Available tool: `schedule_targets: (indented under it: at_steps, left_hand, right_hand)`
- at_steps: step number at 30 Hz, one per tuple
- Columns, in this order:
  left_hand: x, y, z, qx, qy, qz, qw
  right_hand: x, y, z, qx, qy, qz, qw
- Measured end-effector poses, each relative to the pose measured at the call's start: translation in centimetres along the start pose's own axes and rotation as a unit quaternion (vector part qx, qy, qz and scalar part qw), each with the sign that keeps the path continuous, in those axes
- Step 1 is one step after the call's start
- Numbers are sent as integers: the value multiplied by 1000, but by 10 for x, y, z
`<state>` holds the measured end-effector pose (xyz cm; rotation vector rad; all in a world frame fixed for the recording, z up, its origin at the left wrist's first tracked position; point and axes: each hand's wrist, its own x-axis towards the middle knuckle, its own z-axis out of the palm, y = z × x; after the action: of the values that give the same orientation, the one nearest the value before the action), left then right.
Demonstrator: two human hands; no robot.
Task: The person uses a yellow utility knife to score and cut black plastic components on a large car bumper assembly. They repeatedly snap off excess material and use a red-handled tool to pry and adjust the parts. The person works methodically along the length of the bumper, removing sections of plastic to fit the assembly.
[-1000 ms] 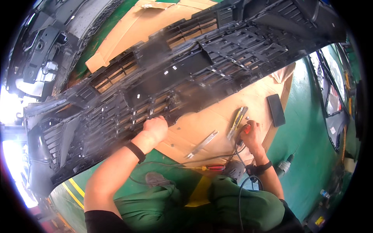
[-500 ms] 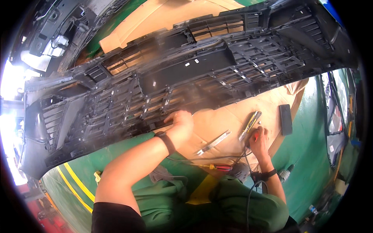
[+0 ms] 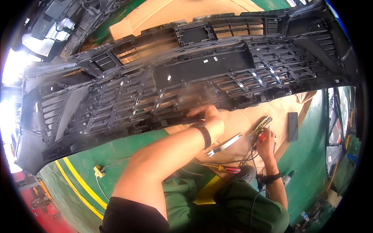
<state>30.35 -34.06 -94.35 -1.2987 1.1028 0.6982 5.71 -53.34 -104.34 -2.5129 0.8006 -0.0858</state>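
Note:
A long black car bumper cover [image 3: 202, 65] with lattice grilles lies across the view, its ribbed inner side up. At its near edge, my left hand [image 3: 213, 117] rests with bent fingers on the rim; the fingertips are partly hidden. My right hand [image 3: 266, 146] is closed around a small red object [image 3: 263, 136] whose kind I cannot make out. A dark cable runs below that hand. Just beyond it lies a yellow and black utility knife [image 3: 262, 124]. Between the hands is a flat silver metal tool with a forked end [image 3: 224, 144].
Cardboard [image 3: 243, 113] lies under the tools on the green floor [image 3: 309, 155]. A black phone-like slab [image 3: 293, 127] rests at its right edge. Near my knees are a red and yellow screwdriver [image 3: 229, 169] and a grey rounded thing [image 3: 247, 173]. A yellow plug-like piece [image 3: 99, 171] sits left.
The whole view has shifted, so most things appear farther right. My left hand has moved right along the bumper's near edge. My right hand keeps the red object, now closer to the knife.

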Motion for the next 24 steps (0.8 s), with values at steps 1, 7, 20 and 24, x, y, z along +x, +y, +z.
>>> schedule_targets:
  at_steps: [1, 7, 20, 24]
  left_hand:
    - [0, 0, -3, 19, -13, 4, 1000]
    - [24, 9, -14, -38, 20, 113, 993]
    - [29, 40, -10, 46, 67, -6, 997]
    - [34, 56, -40, 55, 49, -96, 993]
  right_hand:
    - [1, -5, 0, 8, 0, -5, 1000]
    - [4, -32, 0, 16, -27, -23, 999]
    - [19, -76, -91, -54, -108, -17, 993]
    - [43, -98, -159, -97, -83, -36, 991]
